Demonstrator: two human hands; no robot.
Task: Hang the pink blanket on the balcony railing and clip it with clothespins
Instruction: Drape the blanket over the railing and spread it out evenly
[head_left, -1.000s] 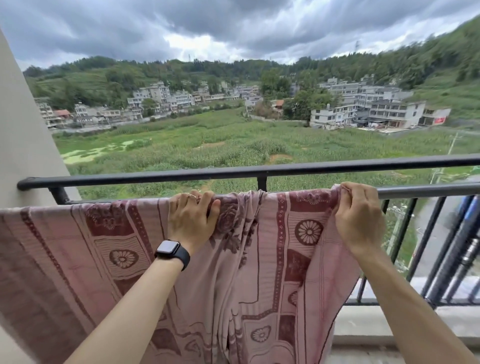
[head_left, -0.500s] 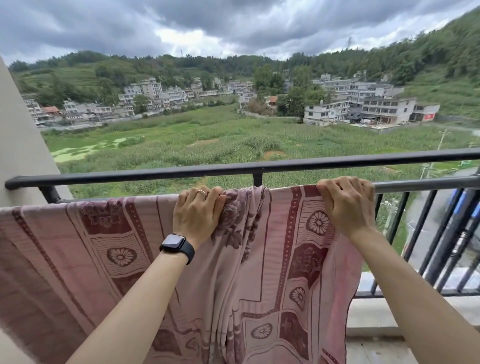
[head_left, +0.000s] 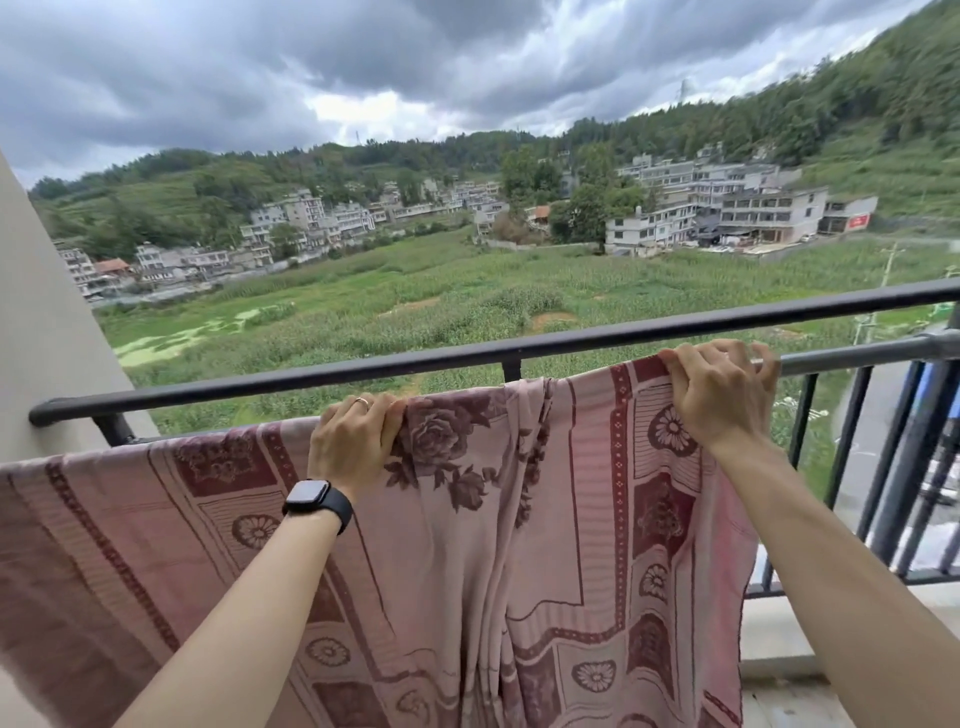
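Note:
The pink blanket (head_left: 467, 545) with dark red flower patterns hangs over the lower bar of the black balcony railing (head_left: 857, 358) and drapes down toward me. My left hand (head_left: 356, 439), with a black watch on its wrist, grips the blanket's top fold near the middle. My right hand (head_left: 719, 397) grips the top fold near the blanket's right edge, fingers curled over the bar. Folds of cloth bunch between the two hands. No clothespins are in view.
A thicker top rail (head_left: 467, 356) runs above the draped bar. A beige wall (head_left: 47, 332) closes the left side. Vertical black bars (head_left: 841, 457) and the concrete balcony ledge (head_left: 779, 629) lie at the right. Fields, houses and hills lie beyond.
Both hands have slid to the right along the bar with the blanket's top edge, and the gap between them has widened. The bunched cloth between them is flatter.

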